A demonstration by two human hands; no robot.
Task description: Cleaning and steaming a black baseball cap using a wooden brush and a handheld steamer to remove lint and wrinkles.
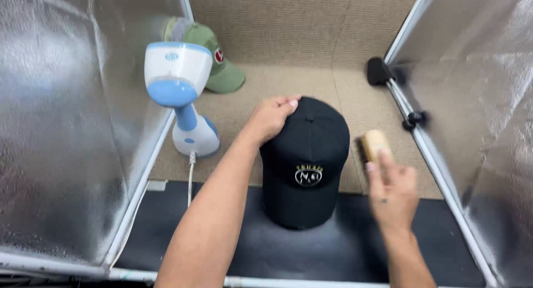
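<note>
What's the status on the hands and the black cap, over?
Left hand resting on black cap crown. Right hand gripping wooden brush, beside cap, blurred. Garment steamer standing left, apart.

Surface: I see tan woven mat at back, black mat in front, silver foil walls both sides.
Centre: black cap w/ badge, straddles tan/black seam.
Left rear: green cap on tan mat, behind the blue-white handheld steamer, which stands upright nr left wall, cord trailing to front.
Right: wooden brush just beside black cap; can't tell if it's resting on the mat.
</note>
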